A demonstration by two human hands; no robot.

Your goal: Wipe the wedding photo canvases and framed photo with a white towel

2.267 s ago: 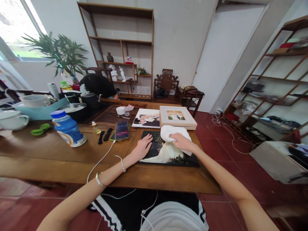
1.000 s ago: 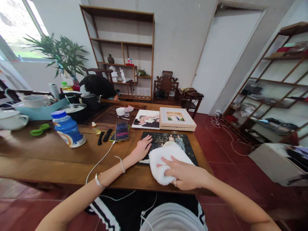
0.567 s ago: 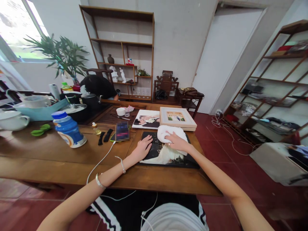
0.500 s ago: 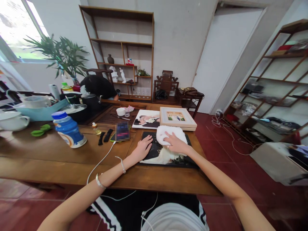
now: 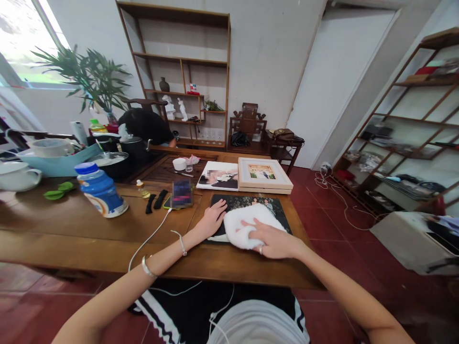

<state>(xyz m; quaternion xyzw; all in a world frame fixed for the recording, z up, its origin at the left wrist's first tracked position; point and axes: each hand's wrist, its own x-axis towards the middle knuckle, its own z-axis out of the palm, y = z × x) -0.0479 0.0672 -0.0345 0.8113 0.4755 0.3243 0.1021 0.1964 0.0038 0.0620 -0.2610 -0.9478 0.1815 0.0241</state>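
A dark photo print [image 5: 234,202] lies flat near the front edge of the wooden table, with people visible on its upper right part. My left hand [image 5: 214,219] rests flat on its left side, fingers outstretched. Over the lower middle of the print, my right hand [image 5: 278,241] grips and presses a fluffy white cloth [image 5: 242,222], which bunches around the fingers. Much of the picture is hidden under the cloth. Just behind the print sit a white-edged photo panel [image 5: 218,176] and a light wooden picture frame [image 5: 285,184].
To the left are a charging phone [image 5: 181,193], two black strips [image 5: 160,199], a small dropper bottle [image 5: 142,189] and a blue-capped bottle [image 5: 100,191]. Pots and a blue tray [image 5: 53,165] stand farther left. A person's dark-haired head [image 5: 145,125] is bent low behind the table.
My right hand has slid the white cloth down toward me across the print, uncovering its upper part and covering the lower middle. My left hand has stayed in place.
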